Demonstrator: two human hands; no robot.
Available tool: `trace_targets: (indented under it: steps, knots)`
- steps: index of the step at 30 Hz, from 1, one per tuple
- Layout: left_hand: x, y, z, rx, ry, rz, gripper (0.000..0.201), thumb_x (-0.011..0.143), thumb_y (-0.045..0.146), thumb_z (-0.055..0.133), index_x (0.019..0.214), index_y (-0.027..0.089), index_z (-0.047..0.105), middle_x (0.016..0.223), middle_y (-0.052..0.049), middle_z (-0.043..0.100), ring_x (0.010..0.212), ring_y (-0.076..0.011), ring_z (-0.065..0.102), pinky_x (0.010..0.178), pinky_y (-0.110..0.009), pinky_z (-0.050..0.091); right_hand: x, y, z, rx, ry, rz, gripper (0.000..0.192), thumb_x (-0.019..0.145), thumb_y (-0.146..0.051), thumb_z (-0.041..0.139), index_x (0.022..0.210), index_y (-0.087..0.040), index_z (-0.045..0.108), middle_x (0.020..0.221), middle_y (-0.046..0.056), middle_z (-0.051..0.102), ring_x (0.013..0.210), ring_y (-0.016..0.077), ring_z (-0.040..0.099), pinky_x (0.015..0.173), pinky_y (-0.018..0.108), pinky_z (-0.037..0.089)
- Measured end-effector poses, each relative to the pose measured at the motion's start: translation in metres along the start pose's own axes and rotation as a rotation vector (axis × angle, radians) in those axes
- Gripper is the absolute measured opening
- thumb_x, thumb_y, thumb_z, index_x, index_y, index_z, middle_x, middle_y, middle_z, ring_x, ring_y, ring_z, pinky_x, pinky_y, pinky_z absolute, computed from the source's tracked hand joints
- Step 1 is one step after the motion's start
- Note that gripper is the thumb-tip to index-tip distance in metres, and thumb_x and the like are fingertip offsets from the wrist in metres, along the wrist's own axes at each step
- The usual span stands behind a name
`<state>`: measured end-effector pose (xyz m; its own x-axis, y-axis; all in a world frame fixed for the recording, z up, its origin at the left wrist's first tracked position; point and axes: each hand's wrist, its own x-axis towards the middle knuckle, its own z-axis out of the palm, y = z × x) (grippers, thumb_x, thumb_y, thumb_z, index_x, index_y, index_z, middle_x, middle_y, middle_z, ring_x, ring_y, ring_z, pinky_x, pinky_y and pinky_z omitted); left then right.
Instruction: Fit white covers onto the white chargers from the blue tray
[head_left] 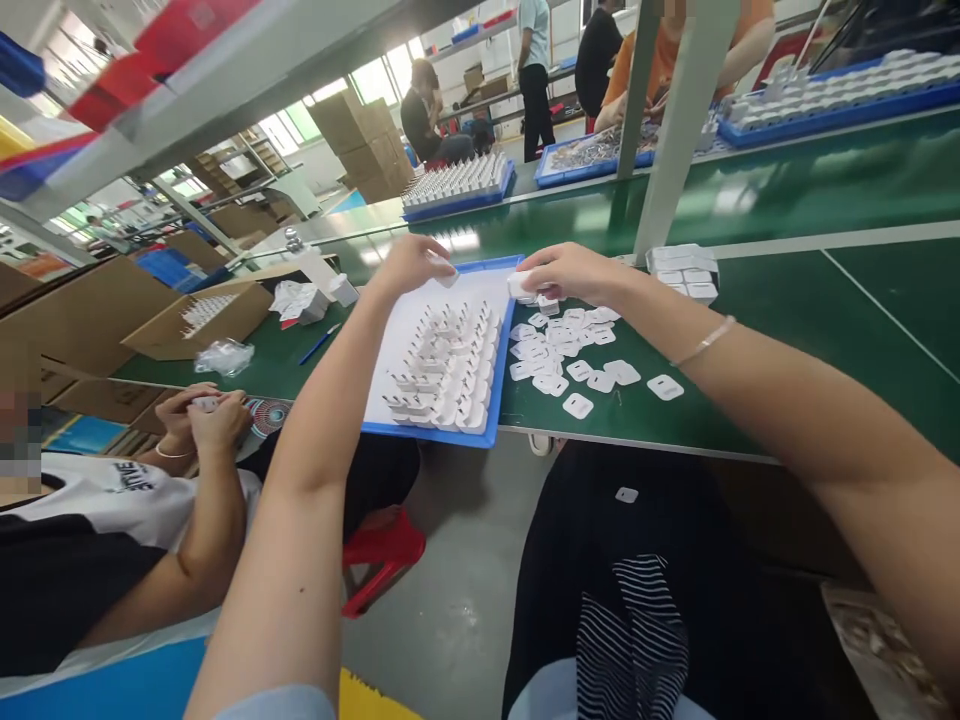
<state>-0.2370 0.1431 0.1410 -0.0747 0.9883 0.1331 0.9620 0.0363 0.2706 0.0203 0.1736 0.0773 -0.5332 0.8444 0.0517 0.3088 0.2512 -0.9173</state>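
On the green bench (787, 300), a blue tray (439, 350) holds rows of white plugs. The left hand (412, 265) pinches one plug (444, 272) over the tray's far edge; the right hand (574, 272) grasps another (520, 285) just beside it, above loose white covers (570, 350).

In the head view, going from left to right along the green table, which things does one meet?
Open cardboard box → blue pen → left hand → blue tray of white plug parts → right hand → loose white covers → stacked white pieces.
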Motion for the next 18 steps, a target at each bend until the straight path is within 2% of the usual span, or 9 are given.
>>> trace_targets:
  steps: [1,4,6,8,11,13,16,18]
  knots:
    - [0.011,-0.003,0.006,0.035,-0.067,-0.011,0.038,0.074,0.034,0.078,0.108,0.017,0.075,0.11,-0.01,0.07,0.102,-0.0259,0.065,0.093,-0.039,0.05,0.016,-0.006,0.008,-0.16,0.018,-0.012,0.019,0.084,-0.02,0.072,0.102,-0.014,0.074,0.092,0.013,0.072,0.075,0.0212,0.065,0.065,0.036,0.056]
    - [0.031,-0.006,0.024,0.067,-0.247,0.002,0.051,0.059,0.035,0.086,0.108,0.021,0.077,0.109,-0.008,0.071,0.104,-0.0288,0.065,0.093,-0.038,0.05,0.05,-0.02,0.034,-0.383,0.054,-0.015,0.036,0.08,-0.016,0.075,0.115,-0.009,0.072,0.107,0.015,0.073,0.098,0.0261,0.067,0.081,0.037,0.056]
    - [0.039,-0.006,0.035,0.074,-0.369,0.009,0.058,0.054,0.035,0.087,0.109,0.023,0.077,0.105,-0.007,0.072,0.104,-0.0301,0.067,0.092,-0.038,0.051,0.063,-0.027,0.048,-0.469,0.017,0.0,0.038,0.075,-0.014,0.078,0.112,-0.009,0.073,0.11,0.015,0.073,0.107,0.0286,0.065,0.089,0.037,0.053]
    - [0.044,-0.005,0.043,0.066,-0.494,0.005,0.061,0.054,0.036,0.086,0.112,0.023,0.076,0.099,-0.007,0.073,0.101,-0.03,0.068,0.091,-0.039,0.052,0.07,-0.031,0.056,-0.554,-0.069,0.019,0.03,0.072,-0.013,0.08,0.102,-0.01,0.077,0.106,0.015,0.074,0.108,0.0307,0.066,0.092,0.038,0.052]
    - [0.048,-0.002,0.047,0.011,-0.664,0.004,0.063,0.059,0.036,0.081,0.12,0.024,0.073,0.097,-0.007,0.074,0.098,-0.0266,0.07,0.09,-0.037,0.053,0.074,-0.035,0.059,-0.628,-0.206,0.047,0.022,0.072,-0.012,0.081,0.093,-0.011,0.079,0.102,0.015,0.075,0.106,0.0347,0.068,0.091,0.041,0.052]
    - [0.047,-0.001,0.044,-0.04,-0.734,0.015,0.059,0.067,0.037,0.075,0.124,0.025,0.071,0.103,-0.006,0.074,0.101,-0.0239,0.07,0.091,-0.035,0.054,0.075,-0.035,0.057,-0.637,-0.277,0.062,0.022,0.075,-0.014,0.078,0.097,-0.01,0.079,0.102,0.015,0.075,0.103,0.0357,0.069,0.089,0.042,0.052]
    - [0.039,0.001,0.035,-0.084,-0.768,0.042,0.046,0.082,0.039,0.065,0.126,0.025,0.069,0.11,-0.006,0.072,0.103,-0.0217,0.069,0.092,-0.034,0.055,0.077,-0.032,0.052,-0.588,-0.342,0.063,0.028,0.088,-0.023,0.068,0.111,-0.01,0.075,0.109,0.017,0.074,0.095,0.0318,0.072,0.085,0.042,0.054]
    - [0.028,0.005,0.028,-0.075,-0.77,0.074,0.04,0.091,0.04,0.062,0.126,0.022,0.066,0.117,-0.008,0.069,0.104,-0.0222,0.068,0.093,-0.038,0.057,0.078,-0.029,0.049,-0.533,-0.349,0.052,0.035,0.097,-0.032,0.057,0.122,-0.011,0.07,0.117,0.017,0.072,0.092,0.0292,0.072,0.083,0.041,0.055]
